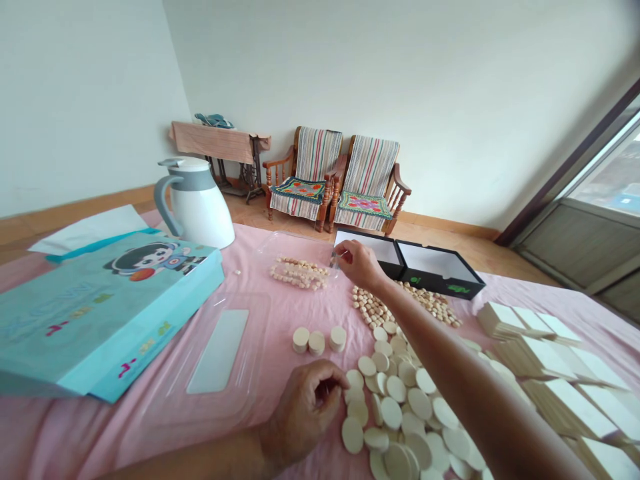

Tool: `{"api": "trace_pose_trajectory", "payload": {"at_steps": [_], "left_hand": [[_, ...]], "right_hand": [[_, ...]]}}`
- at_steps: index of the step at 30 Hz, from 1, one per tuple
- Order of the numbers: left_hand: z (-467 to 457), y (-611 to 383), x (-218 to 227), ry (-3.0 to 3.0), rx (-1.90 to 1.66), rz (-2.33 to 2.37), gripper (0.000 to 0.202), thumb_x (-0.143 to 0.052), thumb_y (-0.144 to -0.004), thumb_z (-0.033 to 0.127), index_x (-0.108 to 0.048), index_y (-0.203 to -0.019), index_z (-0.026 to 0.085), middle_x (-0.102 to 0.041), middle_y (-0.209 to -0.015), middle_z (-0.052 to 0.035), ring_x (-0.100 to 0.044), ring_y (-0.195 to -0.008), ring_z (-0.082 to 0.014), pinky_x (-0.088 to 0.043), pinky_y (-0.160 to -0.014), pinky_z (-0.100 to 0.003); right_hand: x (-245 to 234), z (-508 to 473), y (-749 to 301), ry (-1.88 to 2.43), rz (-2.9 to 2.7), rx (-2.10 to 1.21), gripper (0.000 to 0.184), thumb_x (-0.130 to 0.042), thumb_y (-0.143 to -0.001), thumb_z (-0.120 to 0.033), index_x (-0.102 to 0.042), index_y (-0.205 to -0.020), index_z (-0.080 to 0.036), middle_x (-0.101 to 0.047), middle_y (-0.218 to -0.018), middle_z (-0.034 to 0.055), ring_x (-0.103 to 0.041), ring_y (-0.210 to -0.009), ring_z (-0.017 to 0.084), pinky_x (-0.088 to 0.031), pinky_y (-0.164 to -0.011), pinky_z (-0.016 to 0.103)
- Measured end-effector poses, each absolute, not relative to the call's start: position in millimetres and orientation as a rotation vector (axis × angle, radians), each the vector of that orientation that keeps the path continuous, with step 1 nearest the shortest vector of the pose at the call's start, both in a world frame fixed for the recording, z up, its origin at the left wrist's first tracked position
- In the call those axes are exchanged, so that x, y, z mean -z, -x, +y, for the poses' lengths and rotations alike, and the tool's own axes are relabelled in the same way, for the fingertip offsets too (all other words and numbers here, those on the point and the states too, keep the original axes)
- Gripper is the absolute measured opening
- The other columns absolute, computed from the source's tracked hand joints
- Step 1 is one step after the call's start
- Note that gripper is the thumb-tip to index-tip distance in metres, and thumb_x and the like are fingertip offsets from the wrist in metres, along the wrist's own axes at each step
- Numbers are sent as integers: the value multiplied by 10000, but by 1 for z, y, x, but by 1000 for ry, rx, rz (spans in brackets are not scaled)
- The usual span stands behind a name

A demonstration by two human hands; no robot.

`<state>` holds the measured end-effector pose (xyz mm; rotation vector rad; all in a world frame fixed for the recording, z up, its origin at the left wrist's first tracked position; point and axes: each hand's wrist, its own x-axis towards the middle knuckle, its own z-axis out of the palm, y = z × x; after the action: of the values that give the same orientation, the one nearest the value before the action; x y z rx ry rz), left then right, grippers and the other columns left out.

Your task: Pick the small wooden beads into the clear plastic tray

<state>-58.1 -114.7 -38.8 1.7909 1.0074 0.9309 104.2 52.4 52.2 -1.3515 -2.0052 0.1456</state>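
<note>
My right hand (357, 261) reaches across the pink-covered table, its fingers closed at the right rim of a clear plastic box (265, 252). Inside that box lie rows of small wooden pieces (299, 273). My left hand (307, 408) is closed, thumb and fingers curled together, at the left edge of a heap of round wooden discs (393, 412). Whatever it may hold is hidden. Just beyond it stand three short stacks of discs (317, 343). A pile of small wooden pieces (371, 307) lies under my right forearm.
Two black boxes with white insides (440, 261) stand at the far edge. Stacked pale rectangular boards (550, 353) fill the right side. Leftward are a clear lid (250, 347), a turquoise box (100, 313) and a white jug (203, 207). Two chairs (320, 160) stand behind.
</note>
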Motion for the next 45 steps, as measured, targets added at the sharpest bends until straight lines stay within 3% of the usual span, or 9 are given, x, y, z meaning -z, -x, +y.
{"api": "trace_pose_trajectory", "payload": {"at_steps": [9,18,26,32,35,39,45], "left_hand": [[-114,55,39,-1820,-944,1006,217,-482,-740,60,-664,-816,151,-648,-720,-18,-569,-648,-112,-420,-608,-191],[-114,56,37,-1829,-915,1013,221,-486,-727,48,-667,-807,148,-652,-724,-22,-576,-660,-119,-426,-625,-197],[-114,56,41,-1816,-912,1009,219,-487,-731,53,-664,-814,154,-650,-731,-19,-569,-654,-113,-421,-612,-189],[-114,56,40,-1813,-927,1002,212,-483,-738,63,-662,-807,153,-655,-741,-21,-578,-673,-115,-424,-627,-191],[-115,56,38,-1820,-919,1002,214,-478,-736,65,-665,-799,150,-653,-730,-24,-574,-663,-115,-417,-614,-190],[-115,55,37,-1825,-924,1007,218,-475,-742,68,-666,-806,151,-655,-737,-28,-571,-658,-114,-418,-613,-192],[-115,55,37,-1844,-920,1015,228,-479,-721,46,-665,-799,151,-658,-729,-26,-571,-654,-116,-419,-613,-191]], "right_hand": [[-30,33,-141,1620,-2213,-153,156,-505,-715,-91,-645,-732,-155,-622,-689,24,-538,-642,121,-361,-615,212],[11,19,-143,1650,-2591,-123,184,-494,-738,-78,-648,-821,-135,-640,-873,110,-575,-871,180,-380,-757,244],[-29,37,-133,1452,-2041,-63,174,-503,-682,-76,-617,-782,-161,-560,-712,14,-517,-620,108,-411,-637,214],[-50,57,-112,1296,-1876,-273,226,-529,-691,-96,-633,-877,-172,-628,-809,10,-576,-644,92,-443,-646,206],[-47,58,-117,1378,-1821,-245,198,-509,-722,-118,-632,-867,-173,-641,-764,3,-591,-655,105,-441,-644,210],[-32,51,-133,1628,-2046,-169,180,-494,-725,-108,-647,-802,-165,-649,-717,20,-595,-694,134,-416,-652,218],[-4,38,-140,1826,-2456,-100,224,-509,-695,-57,-661,-833,-146,-654,-911,97,-602,-833,188,-391,-667,243]]}}
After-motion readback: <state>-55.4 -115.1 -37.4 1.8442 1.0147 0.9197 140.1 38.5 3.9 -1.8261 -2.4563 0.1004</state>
